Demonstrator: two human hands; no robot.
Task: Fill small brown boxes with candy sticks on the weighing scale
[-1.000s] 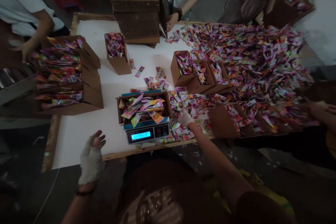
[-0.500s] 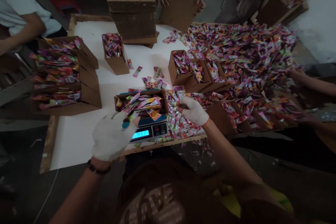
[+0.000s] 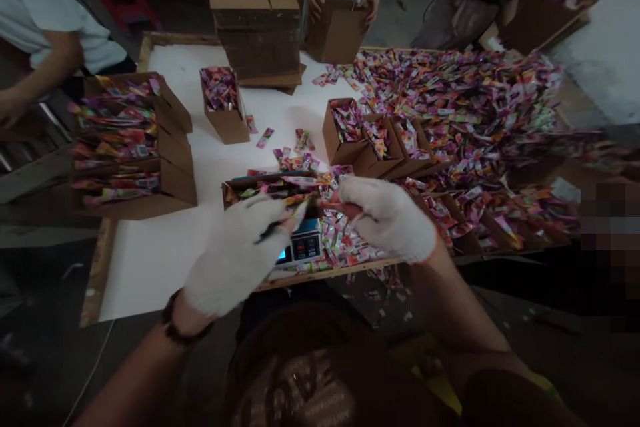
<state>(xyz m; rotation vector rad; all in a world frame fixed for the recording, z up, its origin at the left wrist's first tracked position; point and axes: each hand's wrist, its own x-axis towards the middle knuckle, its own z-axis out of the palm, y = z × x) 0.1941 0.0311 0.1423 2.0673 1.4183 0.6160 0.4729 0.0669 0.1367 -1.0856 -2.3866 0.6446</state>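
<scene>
My left hand (image 3: 240, 247), in a white glove, is over the front of an open carton (image 3: 230, 195) of candy packets and covers part of the scale (image 3: 306, 245). Its fingers are closed on a packet (image 3: 299, 213). At the carton's right end, my right hand (image 3: 390, 217), also gloved, has its fingertips pinched together near a reddish packet (image 3: 337, 205); what exactly it grips is blurred. Loose packets (image 3: 345, 247) lie beside the scale, under and around my right hand. Most of the scale's lit display is hidden.
Filled cartons (image 3: 175, 177) stand at the left, one (image 3: 227, 125) behind, and more (image 3: 343, 150) at centre right. A big packet heap (image 3: 450, 93) covers the table's right side. A tall box (image 3: 257, 40) stands at the back. Other people are around the table.
My left hand has moved right and over the carton's front, covering most of the display. My right hand has come nearer the carton's right end. Across the table, a person's carton has been opened out.
</scene>
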